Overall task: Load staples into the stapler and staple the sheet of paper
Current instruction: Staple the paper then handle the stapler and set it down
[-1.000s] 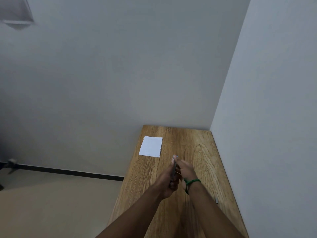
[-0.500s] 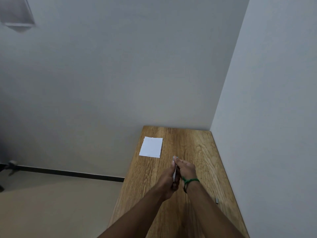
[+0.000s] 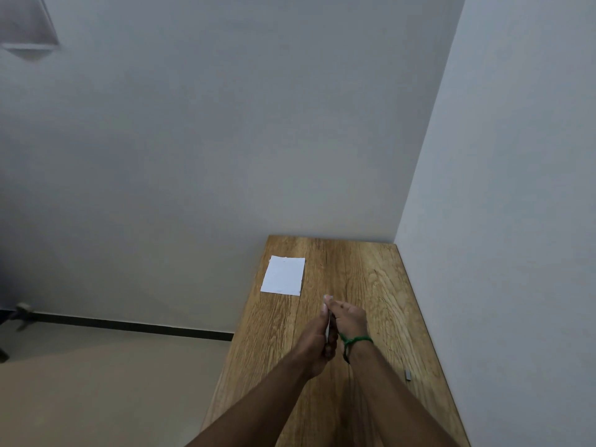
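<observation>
Both hands meet over the middle of the wooden table. My left hand and my right hand are closed around a slim metallic stapler, of which only a thin sliver shows between the fingers. A green thread band circles my right wrist. A white sheet of paper lies flat near the table's far left edge, beyond the hands. A small grey strip of staples rests on the table by the right wall, nearer than the hands.
The table sits in a corner, with a grey wall behind it and a white wall along its right side. Its left edge drops to a beige floor with a dark skirting line.
The hands have stayed clasped on the stapler with only a slight shift of the fingers. The paper and staple strip have not moved.
</observation>
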